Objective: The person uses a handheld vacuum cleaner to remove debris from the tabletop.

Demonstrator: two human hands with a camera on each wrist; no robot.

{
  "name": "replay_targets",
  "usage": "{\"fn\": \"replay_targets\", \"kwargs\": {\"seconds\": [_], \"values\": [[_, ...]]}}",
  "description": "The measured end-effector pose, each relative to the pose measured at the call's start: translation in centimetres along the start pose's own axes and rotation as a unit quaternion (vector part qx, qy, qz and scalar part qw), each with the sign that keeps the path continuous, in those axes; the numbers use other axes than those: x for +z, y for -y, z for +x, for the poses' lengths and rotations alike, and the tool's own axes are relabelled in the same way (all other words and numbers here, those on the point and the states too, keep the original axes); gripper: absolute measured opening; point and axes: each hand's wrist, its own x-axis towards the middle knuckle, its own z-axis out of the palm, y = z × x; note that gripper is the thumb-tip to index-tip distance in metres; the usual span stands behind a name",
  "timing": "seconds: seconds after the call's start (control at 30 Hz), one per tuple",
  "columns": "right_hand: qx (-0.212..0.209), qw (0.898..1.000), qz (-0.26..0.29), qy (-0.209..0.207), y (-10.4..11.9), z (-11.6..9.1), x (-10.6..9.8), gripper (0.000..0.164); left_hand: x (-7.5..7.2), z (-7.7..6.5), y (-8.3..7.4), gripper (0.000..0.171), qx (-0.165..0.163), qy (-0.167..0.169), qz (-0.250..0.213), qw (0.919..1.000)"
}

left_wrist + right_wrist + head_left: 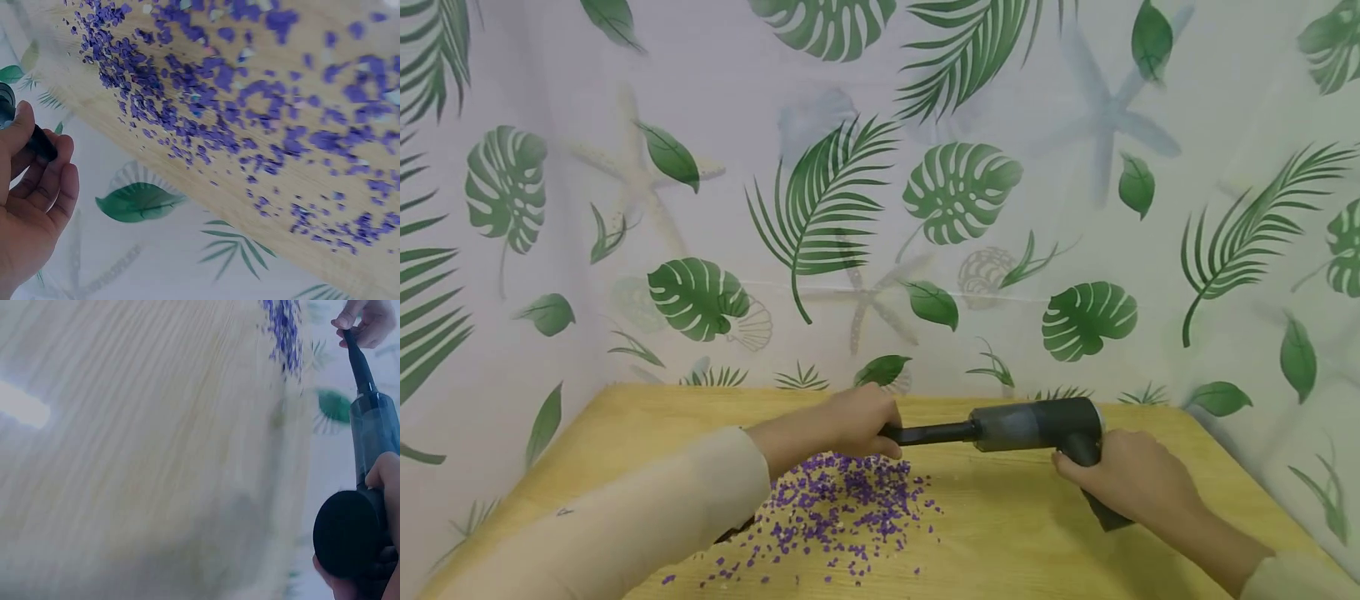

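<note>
A black handheld vacuum point(1037, 425) with a see-through dust cup is held level above the table in the head view. My right hand point(1142, 475) grips its handle, thumb toward the body. At the other end, my left hand point(861, 421) holds the tip of the slim black nozzle point(936, 433). The left wrist view shows that tip between the thumb and fingers of the left hand point(37, 187). Many small purple scraps point(842, 500) lie scattered on the table below the left hand, with a few pale bits among them.
The yellow wood-grain table point(1000, 533) meets a leaf-printed white cloth point(880, 208) at its back and sides. Under the left sleeve point(647, 508) a dark object point(735, 531) pokes out, mostly hidden; I cannot tell its kind.
</note>
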Motion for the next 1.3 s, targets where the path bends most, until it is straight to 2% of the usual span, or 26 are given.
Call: {"fn": "replay_targets", "kwargs": {"seconds": [0.27,0.47,0.57,0.77,0.93,1.03,1.1,1.13,1.17,1.2,1.3], "values": [[-0.057,0.996,-0.041,-0.050,5.1,1.4,0.5,0.050,-0.7,-4.2,2.2,0.022,-0.005,-0.024,-0.017,0.9996],[-0.128,0.983,-0.085,-0.105,7.8,2.3,1.6,0.052,-0.4,-7.2,3.3,0.021,-0.041,-0.037,-0.039,0.9977],[-0.139,0.978,-0.094,-0.123,8.7,2.6,1.5,0.052,-0.5,-8.0,3.6,0.019,-0.045,-0.050,-0.041,0.9969],[-0.097,0.988,-0.069,-0.102,9.3,2.9,0.6,0.052,-0.9,-8.5,3.8,0.019,-0.047,-0.058,-0.041,0.9964],[-0.084,0.993,-0.046,-0.075,9.4,2.9,0.7,0.054,-0.8,-8.6,4.1,0.016,-0.052,-0.063,-0.045,0.9956],[-0.072,0.996,0.018,-0.042,9.1,2.9,1.2,0.055,-0.6,-8.6,4.5,0.015,-0.047,-0.066,-0.038,0.9960],[-0.061,0.993,0.096,-0.012,8.6,3.0,1.5,0.055,-0.6,-8.4,4.8,0.014,-0.045,-0.073,-0.027,0.9959],[-0.052,0.987,0.150,0.012,8.4,3.1,1.7,0.055,-0.6,-8.3,4.9,0.014,-0.046,-0.077,-0.022,0.9957],[-0.041,0.977,0.207,0.036,8.1,3.1,1.9,0.055,-0.6,-8.1,5.0,0.014,-0.047,-0.081,-0.016,0.9955],[-0.031,0.961,0.267,0.063,7.9,3.2,2.0,0.054,-0.6,-7.8,5.1,0.013,-0.049,-0.084,-0.009,0.9952],[0.007,0.902,0.410,0.132,7.1,3.5,2.2,0.052,-0.7,-6.6,4.8,0.014,-0.056,-0.085,0.004,0.9948]]}}
